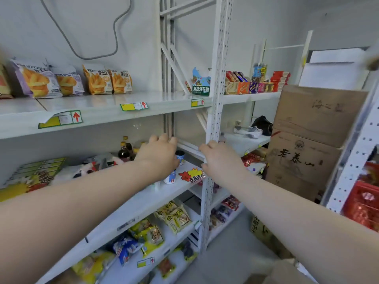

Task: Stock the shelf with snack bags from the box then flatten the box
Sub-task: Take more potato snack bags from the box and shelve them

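Observation:
Several snack bags stand on the top shelf (106,108): two purple ones (37,80) and two orange ones (121,82). Both my arms reach forward to the middle shelf (143,199), close to the white upright post (215,111). My left hand (160,155) hovers over a small white cup (170,178), fingers loosely bent, with nothing seen in it. My right hand (218,159) is beside the post, fingers stretched forward and holding nothing visible. A cardboard box corner (287,271) shows at the bottom right.
Sauce bottles (124,151) and red-yellow sale signs (192,175) sit on the middle shelf. More snack bags (174,218) fill the lower shelves. Stacked cardboard boxes (303,158) stand at the right, next to a red crate (363,208). A green seaweed display box (201,83) is on top.

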